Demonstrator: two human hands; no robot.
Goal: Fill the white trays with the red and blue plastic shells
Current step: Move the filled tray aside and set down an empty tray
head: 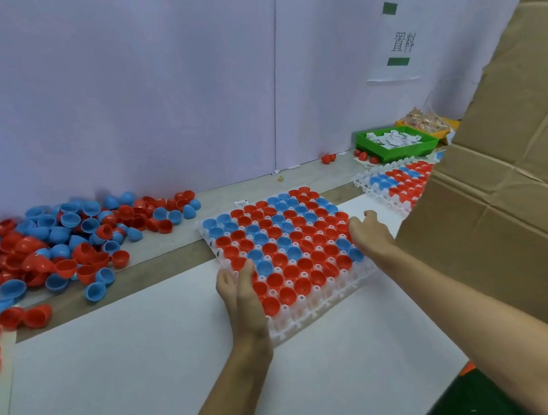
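A white tray [316, 312] lies on the white sheet in the middle, almost every cup filled with red and blue shells [283, 237]. My left hand [241, 290] grips the tray's near-left edge, fingers curled round it. My right hand [368, 230] touches the tray's right edge with loosely bent fingers. A big loose heap of red and blue shells [46, 249] covers the table at the left. A second filled white tray [397, 182] lies further back on the right, partly hidden by cardboard.
A large cardboard box flap [511, 185] fills the right side, close to my right forearm. A green bin [396, 144] of white paper slips and a yellow bin [428, 123] stand at the back right by the wall. A few stray red shells [328, 158] lie near them.
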